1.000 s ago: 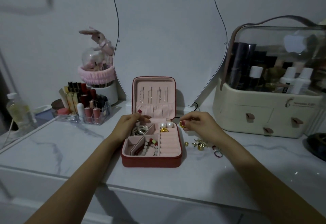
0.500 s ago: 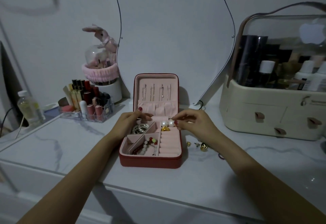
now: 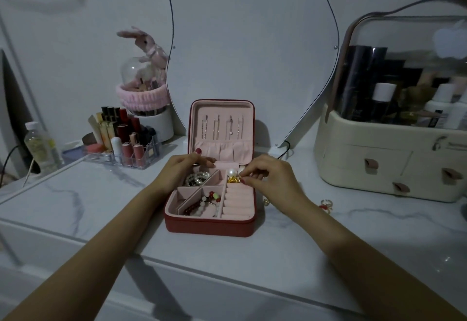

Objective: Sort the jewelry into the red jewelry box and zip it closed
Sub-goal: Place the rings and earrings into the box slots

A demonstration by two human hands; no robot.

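Observation:
The red jewelry box (image 3: pixel 211 227) lies open on the marble top, its pink lid upright with thin chains hanging inside. Its compartments hold a dark beaded bracelet (image 3: pixel 197 178), a red and white bead string (image 3: pixel 204 203), a pearl earring (image 3: pixel 232 172) and gold pieces (image 3: pixel 233 179). My left hand (image 3: pixel 180 171) rests on the box's back left corner, fingers curled on the rim. My right hand (image 3: pixel 269 178) hovers over the back right compartment, fingertips pinched on a small gold piece at the gold pile. A ring (image 3: pixel 326 204) and another small gold item (image 3: pixel 266 202) lie on the top right of the box.
A cream cosmetics case (image 3: pixel 394 166) with a clear lid stands at the right. A clear lipstick organiser (image 3: pixel 123 141), a bottle (image 3: pixel 41 145) and a rabbit dome ornament (image 3: pixel 145 80) stand at the left. A mirror (image 3: pixel 252 43) leans behind the box.
My right hand moved left from beside the box to over its back right compartment, carrying the small gold piece. The left hand stayed on the box.

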